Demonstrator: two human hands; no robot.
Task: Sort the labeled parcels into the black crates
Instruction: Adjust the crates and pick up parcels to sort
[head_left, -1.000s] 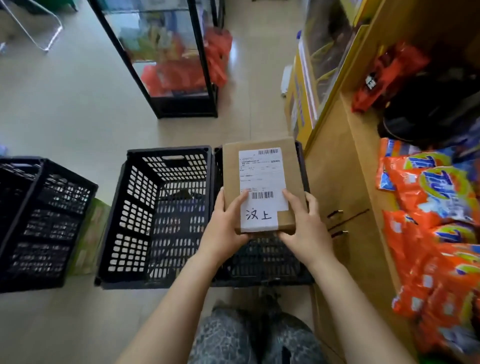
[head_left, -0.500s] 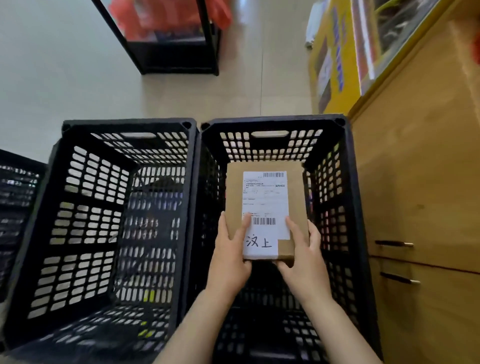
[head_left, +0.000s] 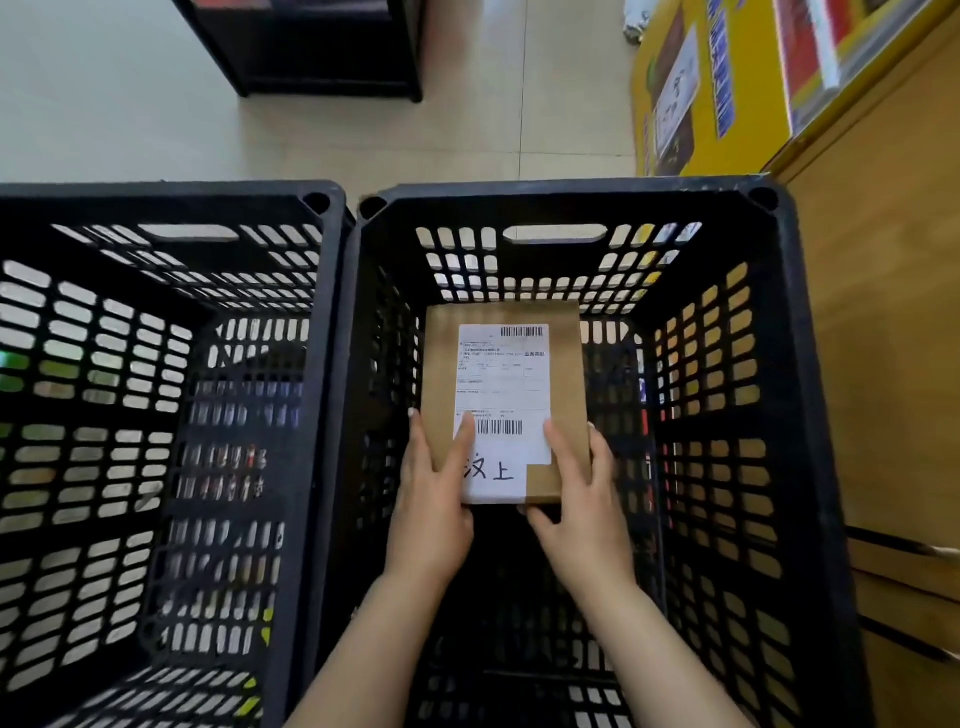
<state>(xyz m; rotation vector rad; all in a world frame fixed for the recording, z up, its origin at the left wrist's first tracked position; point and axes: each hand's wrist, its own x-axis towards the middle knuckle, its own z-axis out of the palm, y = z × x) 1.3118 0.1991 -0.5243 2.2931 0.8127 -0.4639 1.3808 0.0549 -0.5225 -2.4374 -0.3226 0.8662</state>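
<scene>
Hands, left hand (head_left: 434, 499) and right hand (head_left: 582, 499), gripped the parcel's (head_left: 504, 405) near corners inside the right crate (head_left: 571, 195), toward its far wall.

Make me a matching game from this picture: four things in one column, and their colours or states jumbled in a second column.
Things:
1 parcel
2 label
3 right crate
4 cabinet

Colours or states:
A black, with slotted walls
B white, with barcodes and handwriting
C brown cardboard, gripped by the left hand and the right hand
D light wood

Pairs: 1-C; 2-B; 3-A; 4-D
</scene>
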